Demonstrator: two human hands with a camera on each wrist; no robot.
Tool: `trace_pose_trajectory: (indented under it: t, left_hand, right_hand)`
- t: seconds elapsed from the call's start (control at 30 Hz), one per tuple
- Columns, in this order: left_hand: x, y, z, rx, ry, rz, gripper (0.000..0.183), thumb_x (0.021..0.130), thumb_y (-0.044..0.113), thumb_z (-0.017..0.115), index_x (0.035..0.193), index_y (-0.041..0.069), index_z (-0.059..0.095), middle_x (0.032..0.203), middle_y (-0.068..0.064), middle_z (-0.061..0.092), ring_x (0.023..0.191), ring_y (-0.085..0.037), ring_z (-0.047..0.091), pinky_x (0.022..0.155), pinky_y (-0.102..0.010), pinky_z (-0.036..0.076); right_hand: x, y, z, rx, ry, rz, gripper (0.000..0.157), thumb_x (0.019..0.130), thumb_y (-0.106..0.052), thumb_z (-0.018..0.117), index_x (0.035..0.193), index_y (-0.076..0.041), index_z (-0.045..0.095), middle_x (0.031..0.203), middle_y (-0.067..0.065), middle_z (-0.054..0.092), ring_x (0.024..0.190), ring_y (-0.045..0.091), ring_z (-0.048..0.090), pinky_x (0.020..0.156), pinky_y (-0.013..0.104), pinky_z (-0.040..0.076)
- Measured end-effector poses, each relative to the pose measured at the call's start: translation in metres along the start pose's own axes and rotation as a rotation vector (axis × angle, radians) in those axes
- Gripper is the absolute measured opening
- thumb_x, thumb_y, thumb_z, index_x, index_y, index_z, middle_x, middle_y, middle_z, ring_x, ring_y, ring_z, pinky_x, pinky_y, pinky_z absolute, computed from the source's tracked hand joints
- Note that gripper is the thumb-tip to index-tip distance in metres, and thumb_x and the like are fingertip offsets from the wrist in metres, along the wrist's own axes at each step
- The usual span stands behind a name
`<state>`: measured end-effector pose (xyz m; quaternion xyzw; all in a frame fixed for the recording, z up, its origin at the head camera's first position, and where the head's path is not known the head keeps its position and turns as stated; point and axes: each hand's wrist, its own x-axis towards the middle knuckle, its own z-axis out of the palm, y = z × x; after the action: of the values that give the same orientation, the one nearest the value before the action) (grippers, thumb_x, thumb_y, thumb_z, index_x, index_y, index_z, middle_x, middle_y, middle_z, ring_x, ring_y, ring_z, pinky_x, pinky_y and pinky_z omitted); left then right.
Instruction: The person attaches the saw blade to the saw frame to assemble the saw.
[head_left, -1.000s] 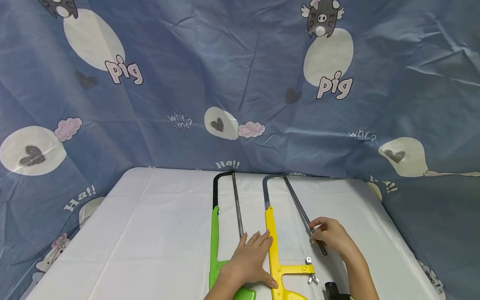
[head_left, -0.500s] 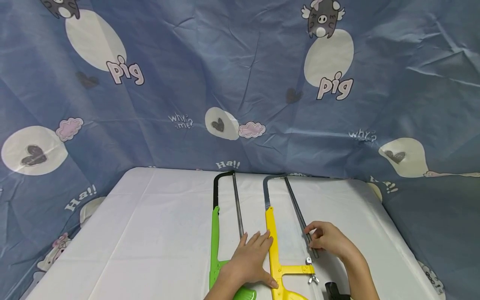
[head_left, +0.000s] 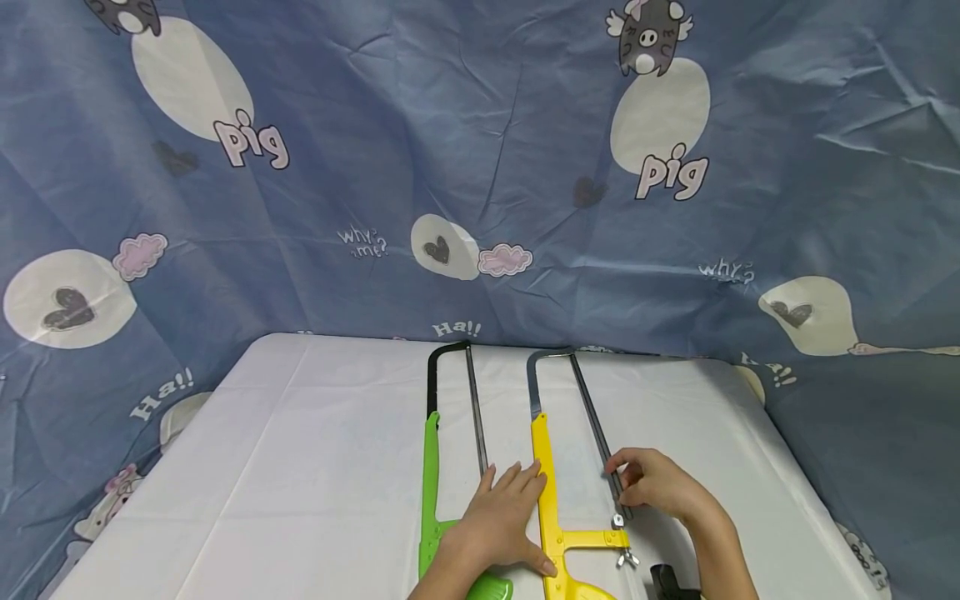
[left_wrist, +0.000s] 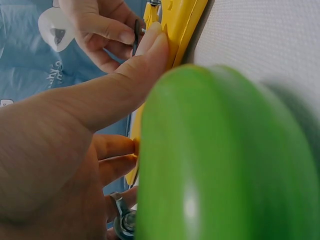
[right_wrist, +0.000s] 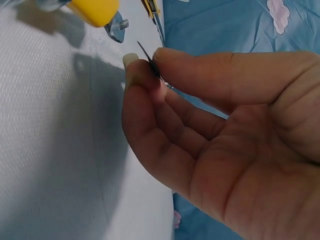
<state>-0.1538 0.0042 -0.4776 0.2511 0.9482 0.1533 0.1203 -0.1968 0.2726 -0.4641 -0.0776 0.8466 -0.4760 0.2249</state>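
A yellow hacksaw [head_left: 542, 446] lies on the white-covered table with its dark blade [head_left: 588, 404] joined at the far end of the frame. My left hand [head_left: 498, 521] presses on the yellow frame, fingers stretched out and thumb near the handle. Between thumb and fingertips, my right hand [head_left: 663, 483] pinches the blade's near part. The blade's near end sits close to the metal peg [head_left: 618, 522] on the yellow cross arm, above a wing nut [head_left: 627, 559]. In the right wrist view the blade [right_wrist: 156, 70] shows edge-on in the pinch.
A green hacksaw [head_left: 430, 467] with its blade fitted lies left of the yellow one, partly beneath my left forearm. Its handle [left_wrist: 200, 150] fills much of the left wrist view. A blue printed cloth [head_left: 480, 167] hangs behind the table.
My right hand has moved left and slightly nearer, swinging the blade's loose end toward the peg on the yellow cross arm. The left hand has stayed in place.
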Motion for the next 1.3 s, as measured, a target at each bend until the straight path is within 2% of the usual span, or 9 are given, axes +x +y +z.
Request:
trace_pose_trajectory:
  t: [0.1, 0.33, 0.73, 1.0, 1.3]
  left_hand:
    - [0.0001, 0.0, 0.0, -0.001, -0.002, -0.003, 0.117, 0.058, 0.065, 0.085, 0.153, 0.017, 0.038, 0.165, 0.0, 0.029, 0.15, -0.028, 0.031, 0.122, -0.059, 0.022]
    - [-0.0001, -0.0001, -0.0008, -0.006, -0.006, -0.007, 0.117, 0.058, 0.065, 0.085, 0.154, 0.017, 0.037, 0.165, 0.0, 0.029, 0.151, -0.028, 0.031, 0.122, -0.058, 0.021]
    - [0.0002, 0.0008, 0.0002, 0.01, 0.009, -0.004, 0.116, 0.058, 0.067, 0.084, 0.152, 0.017, 0.04, 0.164, -0.001, 0.031, 0.15, -0.028, 0.033, 0.122, -0.058, 0.023]
    - [-0.0006, 0.001, -0.0009, 0.006, 0.004, -0.008, 0.115, 0.058, 0.067, 0.084, 0.152, 0.018, 0.04, 0.164, 0.0, 0.031, 0.15, -0.029, 0.033, 0.122, -0.058, 0.022]
    - [-0.0005, 0.0001, -0.0002, 0.005, -0.008, -0.011, 0.115, 0.059, 0.067, 0.084, 0.153, 0.018, 0.039, 0.164, 0.0, 0.03, 0.15, -0.028, 0.032, 0.122, -0.058, 0.022]
  right_hand:
    - [0.0011, 0.0005, -0.0005, -0.007, -0.023, -0.003, 0.04, 0.073, 0.012, 0.062, 0.113, 0.006, 0.063, 0.071, 0.004, 0.049, 0.062, 0.016, 0.043, 0.056, 0.028, 0.039]
    - [-0.0006, -0.0003, 0.0004, -0.024, -0.072, -0.03, 0.029, 0.071, 0.012, 0.058, 0.099, 0.007, 0.067, 0.068, 0.002, 0.047, 0.062, 0.015, 0.041, 0.055, 0.026, 0.037]
    - [-0.0039, 0.0005, 0.005, -0.059, -0.018, 0.022, 0.034, 0.062, 0.014, 0.057, 0.093, 0.007, 0.068, 0.072, 0.005, 0.053, 0.064, 0.017, 0.046, 0.056, 0.028, 0.04]
    - [-0.0034, -0.0009, 0.0058, -0.091, -0.013, 0.029, 0.033, 0.063, 0.013, 0.059, 0.093, 0.004, 0.068, 0.072, 0.004, 0.054, 0.065, 0.017, 0.047, 0.057, 0.028, 0.041]
    - [-0.0035, -0.0019, 0.0063, -0.078, -0.104, -0.001, 0.035, 0.061, 0.013, 0.06, 0.094, 0.004, 0.067, 0.073, 0.006, 0.057, 0.067, 0.017, 0.049, 0.059, 0.029, 0.043]
